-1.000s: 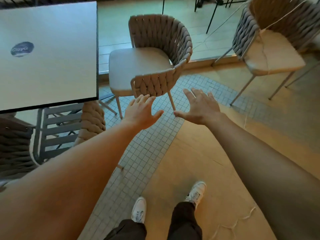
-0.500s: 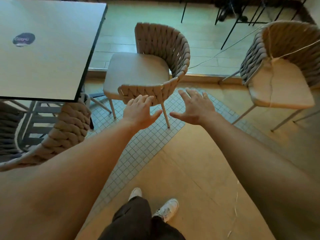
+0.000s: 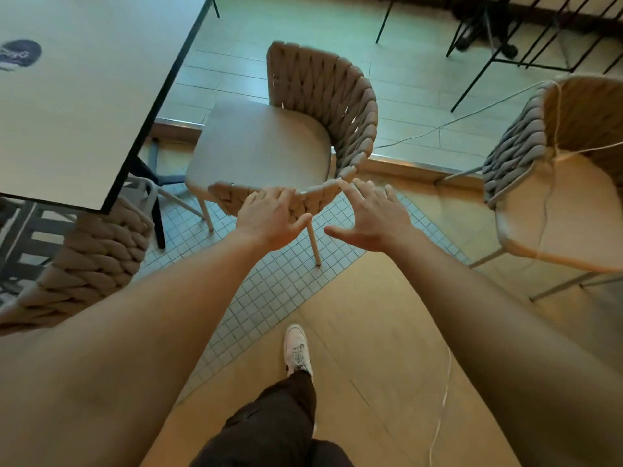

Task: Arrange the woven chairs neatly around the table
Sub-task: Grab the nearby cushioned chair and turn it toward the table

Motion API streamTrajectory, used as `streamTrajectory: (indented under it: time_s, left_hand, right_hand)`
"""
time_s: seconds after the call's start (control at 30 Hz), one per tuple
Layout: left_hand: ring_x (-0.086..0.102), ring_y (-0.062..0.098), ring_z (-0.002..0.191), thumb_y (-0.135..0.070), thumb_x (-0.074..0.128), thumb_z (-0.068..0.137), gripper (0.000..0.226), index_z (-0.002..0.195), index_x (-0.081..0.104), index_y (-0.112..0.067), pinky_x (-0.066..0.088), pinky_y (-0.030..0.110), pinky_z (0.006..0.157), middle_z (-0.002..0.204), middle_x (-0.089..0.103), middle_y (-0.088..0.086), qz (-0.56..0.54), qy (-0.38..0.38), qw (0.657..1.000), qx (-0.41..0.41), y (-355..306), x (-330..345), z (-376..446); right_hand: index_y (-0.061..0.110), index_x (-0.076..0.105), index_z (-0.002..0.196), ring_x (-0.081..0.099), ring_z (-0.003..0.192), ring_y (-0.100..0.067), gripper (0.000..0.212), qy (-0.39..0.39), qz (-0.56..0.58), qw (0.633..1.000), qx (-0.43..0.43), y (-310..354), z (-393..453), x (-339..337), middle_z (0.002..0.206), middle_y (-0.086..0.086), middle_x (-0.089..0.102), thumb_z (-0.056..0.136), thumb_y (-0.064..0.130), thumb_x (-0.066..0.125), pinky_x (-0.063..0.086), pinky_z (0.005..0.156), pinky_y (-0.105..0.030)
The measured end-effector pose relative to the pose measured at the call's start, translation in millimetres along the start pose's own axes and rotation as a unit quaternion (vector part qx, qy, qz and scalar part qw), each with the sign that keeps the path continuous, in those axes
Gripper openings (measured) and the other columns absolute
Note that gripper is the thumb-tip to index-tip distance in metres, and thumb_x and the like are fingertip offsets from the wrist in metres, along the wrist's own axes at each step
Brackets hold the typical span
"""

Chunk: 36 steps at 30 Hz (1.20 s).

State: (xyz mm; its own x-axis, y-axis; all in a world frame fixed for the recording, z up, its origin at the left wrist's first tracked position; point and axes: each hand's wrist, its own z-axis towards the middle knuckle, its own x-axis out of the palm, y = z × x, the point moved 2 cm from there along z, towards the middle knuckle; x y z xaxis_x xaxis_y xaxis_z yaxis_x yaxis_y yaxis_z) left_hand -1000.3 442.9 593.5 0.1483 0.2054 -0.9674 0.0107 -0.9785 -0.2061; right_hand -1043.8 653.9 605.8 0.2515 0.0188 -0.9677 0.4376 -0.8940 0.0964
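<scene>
At the upper left, the pale worktop fills the corner, its dark edge running down to a near corner just beside the middle woven chair. That chair stands on the small-tiled strip of floor, seat turned toward the worktop and its woven back curving round to the side nearest the person. A second woven chair stands well apart at the right on the wood-toned floor, and the woven back of a third chair shows at the lower left, partly under the worktop's near corner. Both bare forearms reach forward from the lower edge, nearly straight at the elbow. The left hand lies palm down with its fingers together and slightly curled on the top rim of the middle chair's back, thumb out to the side, not closed round it. The right hand is held palm down just beside that rim, fingers spread apart and holding nothing; whether its fingertips touch the weave cannot be told. Below, one white shoe is planted on the floor.
</scene>
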Motion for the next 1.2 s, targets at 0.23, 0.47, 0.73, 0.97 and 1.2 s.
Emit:
streamTrajectory:
  time_s: [0.23, 0.47, 0.73, 0.97, 1.2]
  left_hand:
    - [0.048, 0.026, 0.135, -0.070, 0.042, 0.092, 0.075, 0.148, 0.041, -0.021, 0.036, 0.048, 0.112, 0.147, 0.051, 0.006, 0.002, 0.017, 1.000, -0.022, 8, 8, 54]
    - [0.047, 0.026, 0.135, -0.071, 0.040, 0.092, 0.076, 0.148, 0.042, -0.020, 0.035, 0.046, 0.112, 0.147, 0.051, 0.005, 0.008, 0.028, 0.997, -0.077, 26, 22, 82]
    - [0.044, 0.024, 0.139, -0.074, 0.041, 0.090, 0.081, 0.150, 0.040, -0.020, 0.032, 0.046, 0.116, 0.151, 0.048, 0.004, -0.013, 0.050, 0.989, -0.138, 25, 55, 114]
    - [0.044, 0.021, 0.137, -0.078, 0.047, 0.085, 0.084, 0.148, 0.041, -0.023, 0.026, 0.044, 0.120, 0.147, 0.051, 0.000, -0.022, 0.082, 0.987, -0.135, -2, 83, 156]
    - [0.049, 0.020, 0.128, -0.084, 0.047, 0.078, 0.086, 0.140, 0.049, -0.024, 0.033, 0.044, 0.112, 0.136, 0.057, -0.002, 0.011, 0.151, 0.982, -0.113, -21, 124, 198]
  right_hand:
    - [0.027, 0.013, 0.162, 0.017, 0.155, -0.030, 0.105, 0.017, 0.005, 0.999, -0.032, -29, 68, 1, 0.168, -0.010, 0.022, 0.081, 0.087, 0.043, 0.009, 0.124, -0.057]
    - [0.027, 0.012, 0.162, 0.019, 0.154, -0.032, 0.102, 0.025, -0.042, 0.991, -0.122, -42, 129, 2, 0.168, -0.010, 0.023, 0.084, 0.084, 0.043, 0.011, 0.124, -0.055]
    - [0.026, 0.010, 0.162, 0.020, 0.154, -0.031, 0.112, 0.074, -0.107, 0.953, -0.273, -71, 202, 26, 0.169, -0.009, 0.018, 0.077, 0.089, 0.043, 0.010, 0.125, -0.056]
    - [0.025, 0.009, 0.162, 0.021, 0.153, -0.032, 0.117, 0.122, -0.177, 0.893, -0.395, -112, 262, 54, 0.169, -0.010, 0.020, 0.074, 0.094, 0.043, 0.012, 0.124, -0.057]
    - [0.025, 0.021, 0.160, 0.024, 0.152, -0.031, 0.107, 0.172, -0.240, 0.827, -0.478, -139, 309, 84, 0.165, -0.004, 0.032, 0.078, 0.090, 0.044, 0.017, 0.123, -0.055]
